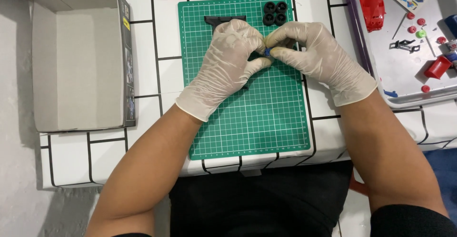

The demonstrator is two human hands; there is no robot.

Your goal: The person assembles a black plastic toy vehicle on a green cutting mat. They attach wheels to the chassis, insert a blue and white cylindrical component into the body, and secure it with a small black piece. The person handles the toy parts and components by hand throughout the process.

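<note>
Pinching small blue part [267,51], gloved hands [271,51]

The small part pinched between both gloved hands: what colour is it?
Blue: the small part, shown best in the head view.

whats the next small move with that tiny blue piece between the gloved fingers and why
Probably keep pressing the small blue part together between both hands: the left hand and right hand pinch it from either side above the green cutting mat, fingertips meeting on it. The four black wheels sit apart, untouched, so the blue part seems unfinished.
</note>
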